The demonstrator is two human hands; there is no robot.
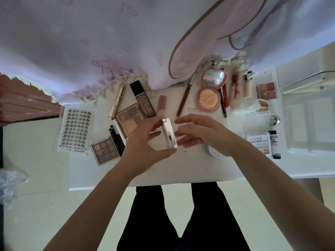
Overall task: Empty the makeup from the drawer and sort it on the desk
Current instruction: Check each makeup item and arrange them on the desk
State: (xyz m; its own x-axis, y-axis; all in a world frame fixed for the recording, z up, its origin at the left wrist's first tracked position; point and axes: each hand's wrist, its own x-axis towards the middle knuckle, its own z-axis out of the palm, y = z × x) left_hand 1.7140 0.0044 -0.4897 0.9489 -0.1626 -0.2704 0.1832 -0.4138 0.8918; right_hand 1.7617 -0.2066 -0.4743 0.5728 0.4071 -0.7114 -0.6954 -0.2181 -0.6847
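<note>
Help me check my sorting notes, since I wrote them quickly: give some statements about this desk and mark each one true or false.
1. The grip of the left hand is on a white-and-silver compact. True.
2. The grip of the right hand holds a lipstick. False: that hand is open and holds nothing.
3. The pink cushion compact lies open, mirror showing. True.
4. The false-lash sheet lies on the right side of the desk. False: it lies on the left side.
5. The gold mascara tube stands upright. False: it lies flat.
</note>
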